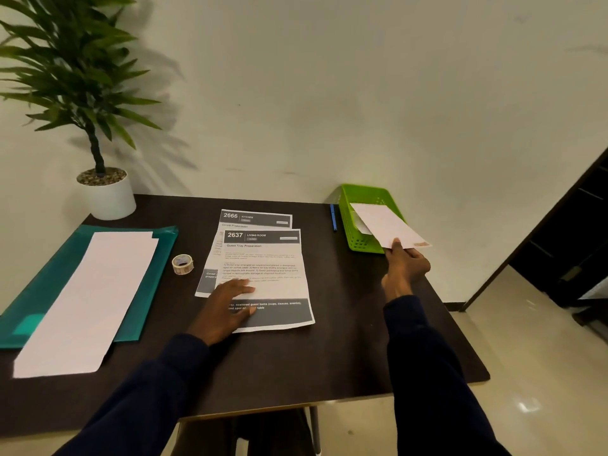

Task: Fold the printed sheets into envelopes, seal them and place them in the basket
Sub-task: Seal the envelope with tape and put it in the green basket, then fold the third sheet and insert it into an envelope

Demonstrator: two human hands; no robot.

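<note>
Head view: the right hand point(403, 269) is stretched forward on a dark-sleeved arm, and a white envelope point(385, 225) is gripped at its near edge, the thumb on top. The envelope's far end is tilted down into the green basket point(358, 241) just beyond the hand. The left hand point(227, 307) is laid flat, fingers straight, on the lower left of the top printed sheet point(266, 268), by which a second sheet point(256, 218) is partly covered. Both sheets are spread on the dark tabletop point(345, 340) between the hands. Left of the left hand a tape roll point(182, 264) is seen, and further left a teal folder point(33, 291) is topped by long white paper point(92, 297). A blue pen point(333, 217) is laid just left of the basket. A potted plant point(110, 195) is set at the far left corner against a pale wall; glossy floor is seen to the right
</note>
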